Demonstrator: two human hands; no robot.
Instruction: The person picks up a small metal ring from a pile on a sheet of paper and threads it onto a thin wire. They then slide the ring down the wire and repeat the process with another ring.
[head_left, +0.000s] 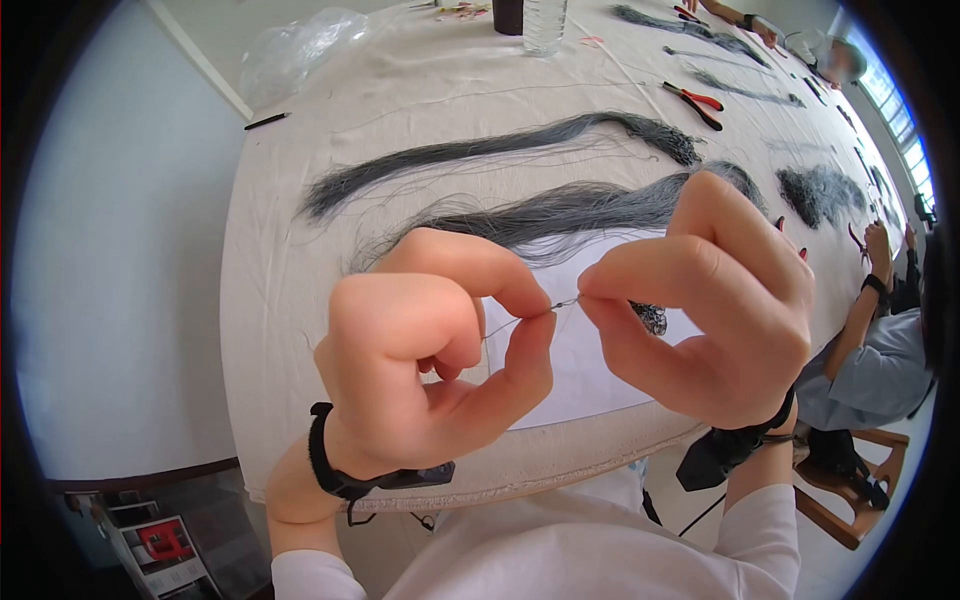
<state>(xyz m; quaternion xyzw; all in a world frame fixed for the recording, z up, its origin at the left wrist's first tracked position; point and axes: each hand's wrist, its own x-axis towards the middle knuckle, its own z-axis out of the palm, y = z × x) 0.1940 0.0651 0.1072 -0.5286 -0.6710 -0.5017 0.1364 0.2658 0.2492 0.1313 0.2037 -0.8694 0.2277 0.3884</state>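
Note:
Thin grey wire (pixel 565 303) spans the small gap between my two hands, with a tiny twist or loop in it. My left hand (pixel 440 345) pinches it between thumb and forefinger, and a thin tail runs down behind the fingers. Opposite, my right hand (pixel 705 300) pinches the other end between thumb and forefinger. Beneath both hands lies a white paper sheet (pixel 570 385). A small dark mesh of wire (pixel 652 319) shows partly behind my right hand. Just beyond the hands lies a long bundle of grey wires (pixel 590 208).
Another wire bundle (pixel 450 152) lies farther back on the cloth-covered table (pixel 270 350), near red-and-black pliers (pixel 695 105). A bottle (pixel 545 25), a dark cup (pixel 508 15), a plastic bag (pixel 300 50) and a pen (pixel 266 121) stand or lie beyond. People sit at right.

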